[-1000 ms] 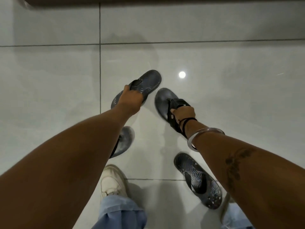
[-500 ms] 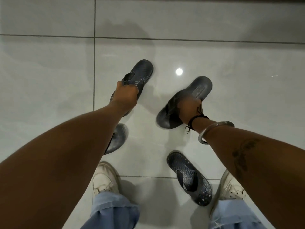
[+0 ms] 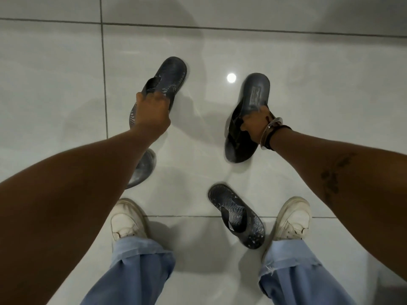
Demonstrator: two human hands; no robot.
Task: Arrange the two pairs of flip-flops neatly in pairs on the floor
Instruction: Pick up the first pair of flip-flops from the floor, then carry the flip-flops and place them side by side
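Note:
My left hand (image 3: 152, 115) grips a dark patterned flip-flop (image 3: 169, 78) by its strap, toe pointing away. My right hand (image 3: 255, 124) holds a plain dark flip-flop (image 3: 255, 95) by its strap, out to the right. Whether either sandal touches the floor I cannot tell. A second plain flip-flop (image 3: 144, 170) lies on the tiles, mostly hidden under my left forearm. A second patterned flip-flop (image 3: 236, 214) lies between my feet, angled toward the lower right.
Glossy pale floor tiles (image 3: 55, 95) with dark grout lines spread all around. My white sneakers (image 3: 126, 219) (image 3: 293, 219) and blue jeans cuffs stand at the bottom. A lamp's reflection (image 3: 231, 78) glints between the two held sandals.
My right hand has carried the plain flip-flop further right and turned it more upright. My left hand keeps hold of the patterned one, which has barely shifted.

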